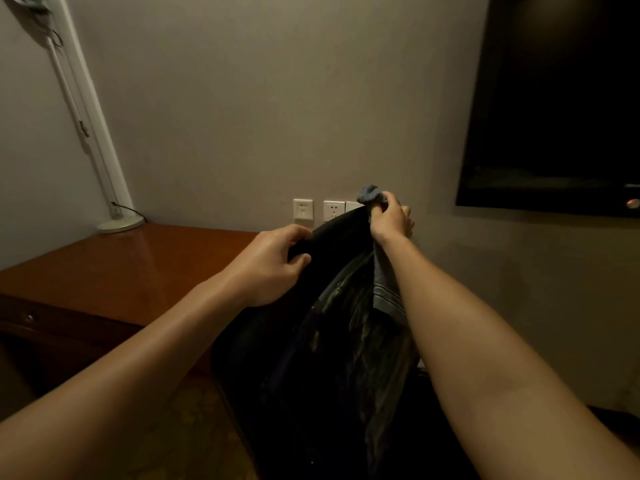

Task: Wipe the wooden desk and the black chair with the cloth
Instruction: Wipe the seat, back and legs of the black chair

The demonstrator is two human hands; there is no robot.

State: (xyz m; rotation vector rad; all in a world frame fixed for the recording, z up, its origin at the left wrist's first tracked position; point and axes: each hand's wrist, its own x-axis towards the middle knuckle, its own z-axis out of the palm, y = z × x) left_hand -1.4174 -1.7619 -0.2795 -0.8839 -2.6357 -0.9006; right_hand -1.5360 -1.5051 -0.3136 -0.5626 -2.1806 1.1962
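The black chair (pixel 322 358) stands in front of me, its backrest reaching up to the wall sockets. My left hand (pixel 273 265) grips the top left edge of the backrest, fingers curled over it. My right hand (pixel 389 220) holds the grey-blue cloth (pixel 386 285) at the top right of the backrest; one end bunches above my fingers and the rest hangs down along the chair back. The wooden desk (pixel 114 268) lies to the left, glossy and reddish-brown.
A white lamp base (pixel 119 224) with a slanted arm and a cable sits at the desk's back corner. Wall sockets (pixel 318 209) are behind the chair. A dark screen (pixel 561 105) hangs on the wall at the right. The desk's front has a drawer knob (pixel 28 318).
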